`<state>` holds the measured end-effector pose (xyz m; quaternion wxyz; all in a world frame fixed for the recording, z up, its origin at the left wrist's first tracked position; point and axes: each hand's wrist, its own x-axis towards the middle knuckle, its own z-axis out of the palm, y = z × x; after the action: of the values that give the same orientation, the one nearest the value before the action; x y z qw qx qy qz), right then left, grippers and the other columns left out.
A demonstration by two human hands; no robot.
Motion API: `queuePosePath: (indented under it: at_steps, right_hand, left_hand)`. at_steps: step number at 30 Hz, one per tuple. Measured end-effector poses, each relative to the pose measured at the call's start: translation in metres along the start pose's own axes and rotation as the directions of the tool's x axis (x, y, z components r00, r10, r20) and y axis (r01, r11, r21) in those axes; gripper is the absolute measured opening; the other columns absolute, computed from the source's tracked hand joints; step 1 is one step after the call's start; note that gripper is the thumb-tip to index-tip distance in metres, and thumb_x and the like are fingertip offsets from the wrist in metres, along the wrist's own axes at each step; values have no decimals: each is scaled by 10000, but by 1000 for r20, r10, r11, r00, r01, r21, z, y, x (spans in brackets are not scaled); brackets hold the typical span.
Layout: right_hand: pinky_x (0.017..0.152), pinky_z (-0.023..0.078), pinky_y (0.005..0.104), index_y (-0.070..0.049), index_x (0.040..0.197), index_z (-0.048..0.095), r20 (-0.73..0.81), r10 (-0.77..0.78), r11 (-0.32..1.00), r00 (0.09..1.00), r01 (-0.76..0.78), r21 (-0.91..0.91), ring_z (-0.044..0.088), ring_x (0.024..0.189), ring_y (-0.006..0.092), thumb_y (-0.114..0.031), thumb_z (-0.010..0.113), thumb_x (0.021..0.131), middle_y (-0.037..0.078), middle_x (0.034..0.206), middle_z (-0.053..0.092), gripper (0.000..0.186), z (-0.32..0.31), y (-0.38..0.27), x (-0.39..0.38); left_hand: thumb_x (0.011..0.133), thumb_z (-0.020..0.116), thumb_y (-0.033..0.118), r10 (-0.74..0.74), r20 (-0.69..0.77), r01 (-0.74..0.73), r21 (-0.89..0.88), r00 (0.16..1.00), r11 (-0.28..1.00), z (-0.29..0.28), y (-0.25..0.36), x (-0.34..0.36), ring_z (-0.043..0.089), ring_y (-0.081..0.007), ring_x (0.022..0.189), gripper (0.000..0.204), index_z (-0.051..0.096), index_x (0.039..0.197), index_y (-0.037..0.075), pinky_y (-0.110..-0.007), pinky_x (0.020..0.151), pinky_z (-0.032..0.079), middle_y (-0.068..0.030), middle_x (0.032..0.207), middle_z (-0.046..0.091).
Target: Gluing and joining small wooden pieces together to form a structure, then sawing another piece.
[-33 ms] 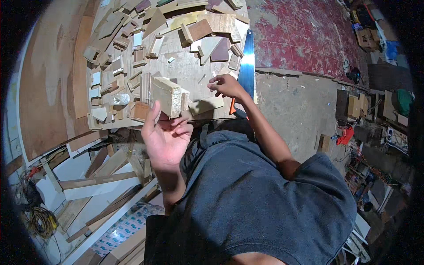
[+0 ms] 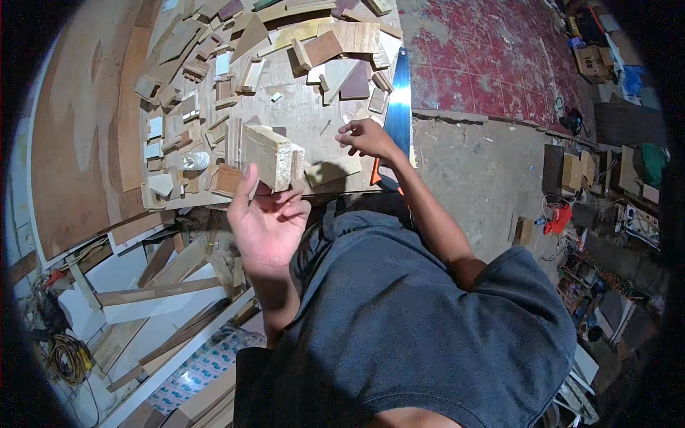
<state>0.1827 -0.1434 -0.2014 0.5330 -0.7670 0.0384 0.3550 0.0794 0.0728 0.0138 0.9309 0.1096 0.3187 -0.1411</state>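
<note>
In my left hand (image 2: 267, 228) I hold a wooden block (image 2: 265, 158) upright at the near edge of the workbench. It looks built from small pieces, with a rough pale end facing right and another strip against its far side. My thumb presses its near left corner while the fingers curl underneath. My right hand (image 2: 365, 138) hovers over the bench to the right of the block, fingers loosely bent and apart, with nothing visible in them. Below that hand lies a flat wood piece (image 2: 334, 171). A handsaw (image 2: 402, 93) with an orange and black handle rests along the right bench edge.
Many wood offcuts (image 2: 325, 48) cover the far and left parts of the workbench (image 2: 292, 107). A white roll (image 2: 195, 160) stands among small pieces at left. A large plywood sheet (image 2: 85, 135) lies further left. Scrap boards (image 2: 157, 289) fill the lower left; tools (image 2: 585, 285) clutter the right.
My left hand and the block have shifted very slightly left. My right hand stays in the same place.
</note>
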Motion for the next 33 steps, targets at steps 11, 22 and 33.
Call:
queuePosePath:
  at_steps: [11,22,33]
  right_hand:
    - [838,550,458,-65,1063,726,-394,-78,692,916,-234,-682,680,989,362,-245,768,726,187,1034,714,384,-42,81,-7]
    - [799,540,467,-103,1085,701,-411,-261,820,874,-24,-572,673,920,374,-205,750,752,168,1022,683,351,37,108,38]
    - [776,562,451,-102,925,742,-222,-296,615,929,7,-788,685,908,346,-274,716,750,199,945,682,247,83,108,99]
  left_hand:
    - [894,701,198,383,-151,-354,190,911,916,-18,-8,-24,451,-89,679,187,611,1034,113,-268,592,345,11,838,584]
    - [923,643,210,637,-193,-533,399,747,746,-44,-20,-47,428,-86,730,171,610,1055,106,-266,654,353,24,891,576]
    - [924,627,167,679,-123,-522,547,723,654,-92,-7,-79,544,-144,836,256,562,1132,32,-283,658,406,-53,1017,604]
